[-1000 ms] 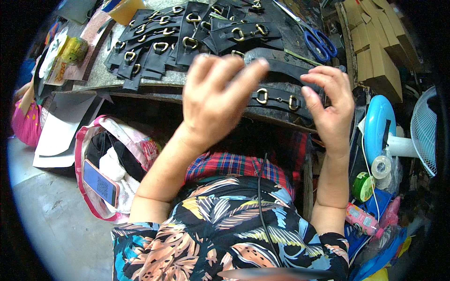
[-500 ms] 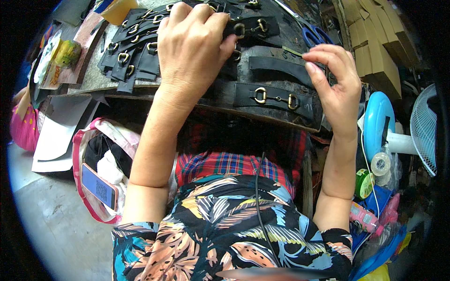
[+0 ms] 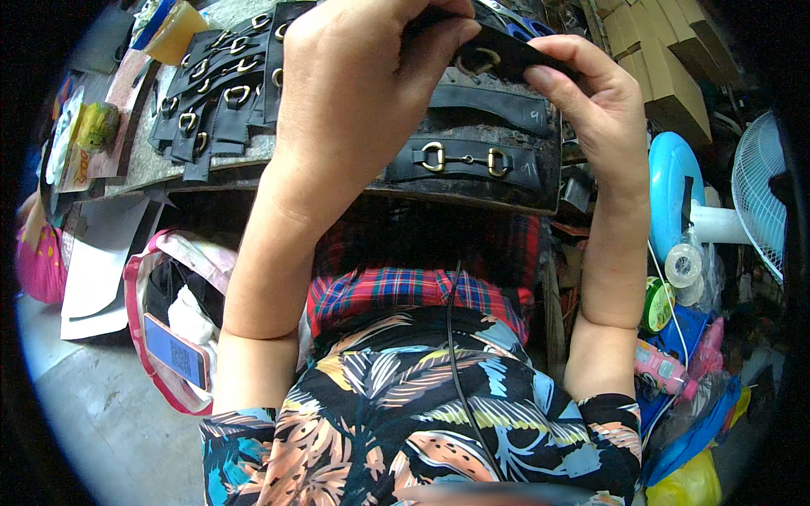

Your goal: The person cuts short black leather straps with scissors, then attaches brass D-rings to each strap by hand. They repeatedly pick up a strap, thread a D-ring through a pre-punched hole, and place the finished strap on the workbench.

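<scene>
Across the top of the view runs a cluttered desk [image 3: 152, 169], grey and worn, its front edge dark. On its left part lie rows of black straps [image 3: 211, 101], each with a brass ring. Nearer the middle sits a dark board [image 3: 506, 181] carrying a black strap with two brass rings joined by a bar [image 3: 464, 158]. Cardboard boxes [image 3: 666, 67] stand at the right end. Below the desk a pink bag [image 3: 169, 337] holds a phone [image 3: 175, 352]; to the right are a blue disc [image 3: 671, 202], a white fan [image 3: 759, 202] and tape rolls [image 3: 683, 266].

Above the board, both hands hold up one black strap [image 3: 506, 52] with a brass ring, flat and dark. The left hand [image 3: 363, 101] has its fingers closed over the strap's left end; the right hand [image 3: 591, 101] pinches the right end between thumb and fingers.
</scene>
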A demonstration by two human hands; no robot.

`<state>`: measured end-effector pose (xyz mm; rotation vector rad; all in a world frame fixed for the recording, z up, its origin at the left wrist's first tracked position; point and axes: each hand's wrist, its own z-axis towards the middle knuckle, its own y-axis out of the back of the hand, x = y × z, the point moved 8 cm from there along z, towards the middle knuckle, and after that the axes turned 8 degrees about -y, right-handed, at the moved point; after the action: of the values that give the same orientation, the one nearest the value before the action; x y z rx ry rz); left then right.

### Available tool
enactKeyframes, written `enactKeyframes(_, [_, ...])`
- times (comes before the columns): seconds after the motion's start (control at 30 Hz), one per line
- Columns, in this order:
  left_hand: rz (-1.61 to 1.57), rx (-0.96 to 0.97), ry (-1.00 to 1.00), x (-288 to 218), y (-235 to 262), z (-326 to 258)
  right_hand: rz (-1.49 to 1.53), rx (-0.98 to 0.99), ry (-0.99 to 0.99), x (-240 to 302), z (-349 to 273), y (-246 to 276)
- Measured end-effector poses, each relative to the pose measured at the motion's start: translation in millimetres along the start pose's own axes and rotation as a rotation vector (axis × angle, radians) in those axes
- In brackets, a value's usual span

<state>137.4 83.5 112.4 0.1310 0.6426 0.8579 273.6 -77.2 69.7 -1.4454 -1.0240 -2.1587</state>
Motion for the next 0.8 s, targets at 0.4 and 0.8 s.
enactKeyframes(0.4, [0.627, 0.294, -0.033, 20.2, -47.5, -47.8, -0.558, -0.095, 0.061, -25.5, -17.8, -9.2])
enactKeyframes(0.8, [0.323, 0.353, -0.173, 13.4, -61.3, -52.1, -0.576, -0.125, 0.161, -15.3, -26.5, -10.7])
